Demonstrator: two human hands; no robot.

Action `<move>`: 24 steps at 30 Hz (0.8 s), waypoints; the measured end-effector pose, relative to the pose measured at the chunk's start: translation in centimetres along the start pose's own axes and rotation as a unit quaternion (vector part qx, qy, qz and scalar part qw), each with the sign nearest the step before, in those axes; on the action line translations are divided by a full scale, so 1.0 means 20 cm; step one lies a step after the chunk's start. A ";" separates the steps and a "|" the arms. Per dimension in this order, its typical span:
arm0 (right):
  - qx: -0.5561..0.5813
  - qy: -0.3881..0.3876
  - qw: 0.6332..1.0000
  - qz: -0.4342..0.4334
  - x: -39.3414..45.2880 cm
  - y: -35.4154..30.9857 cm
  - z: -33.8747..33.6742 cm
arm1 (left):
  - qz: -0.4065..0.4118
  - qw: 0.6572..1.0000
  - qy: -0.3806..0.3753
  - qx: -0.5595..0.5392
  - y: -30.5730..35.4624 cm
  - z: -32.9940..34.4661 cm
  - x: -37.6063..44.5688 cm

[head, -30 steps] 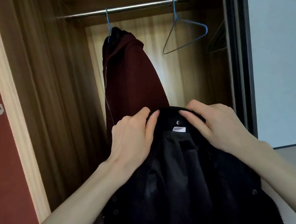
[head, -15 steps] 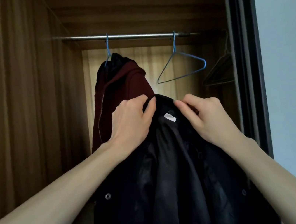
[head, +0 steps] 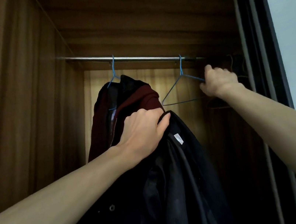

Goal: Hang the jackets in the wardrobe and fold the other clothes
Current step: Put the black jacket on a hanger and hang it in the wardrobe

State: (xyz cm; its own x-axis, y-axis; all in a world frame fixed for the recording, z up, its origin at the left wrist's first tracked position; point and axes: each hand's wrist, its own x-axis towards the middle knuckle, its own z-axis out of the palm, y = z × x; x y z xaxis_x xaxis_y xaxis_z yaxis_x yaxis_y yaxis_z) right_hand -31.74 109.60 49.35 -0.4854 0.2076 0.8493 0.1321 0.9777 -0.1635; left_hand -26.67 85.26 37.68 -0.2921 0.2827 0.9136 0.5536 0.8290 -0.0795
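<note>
Head view: maroon jacket point(head: 132, 102) hangs from the rail point(head: 134, 56) at left; left hand point(head: 143, 134) grips the black jacket point(head: 183, 183) by its collar — right hand point(head: 218, 81) clasps the empty blue hanger point(head: 178, 89) — inside the wardrobe point(head: 27, 111).

Wood-grain wardrobe interior point(head: 24, 92), dim; dark door frame point(head: 268, 54) right; pale wall point(head: 295, 30) beyond.

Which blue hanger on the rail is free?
The right blue hanger, bare, with the right hand at its end. The left hanger carries the dark red jacket.
</note>
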 end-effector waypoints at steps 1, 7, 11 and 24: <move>0.037 -0.036 0.998 0.021 0.02 0.00 0.01 | 0.000 1.000 -0.005 0.006 0.00 0.00 0.00; 0.221 -0.040 0.974 0.025 0.05 -0.04 0.13 | 0.000 1.000 -0.007 0.019 -0.02 -0.03 -0.02; 0.282 0.040 0.958 0.022 0.02 -0.05 0.16 | -0.006 1.000 0.001 0.019 -0.03 -0.06 -0.04; 0.458 0.137 0.877 0.053 -0.29 -0.10 0.26 | -0.009 0.998 0.008 0.055 -0.06 -0.15 -0.17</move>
State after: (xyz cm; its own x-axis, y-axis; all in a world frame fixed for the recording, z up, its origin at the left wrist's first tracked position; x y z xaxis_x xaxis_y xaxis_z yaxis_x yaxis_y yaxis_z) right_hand -33.61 106.58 42.20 -0.2691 0.4063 0.8732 -0.6463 0.5960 -0.4764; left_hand -24.02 81.76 35.97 -0.2883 0.2612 0.9212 0.4597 0.8817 -0.1062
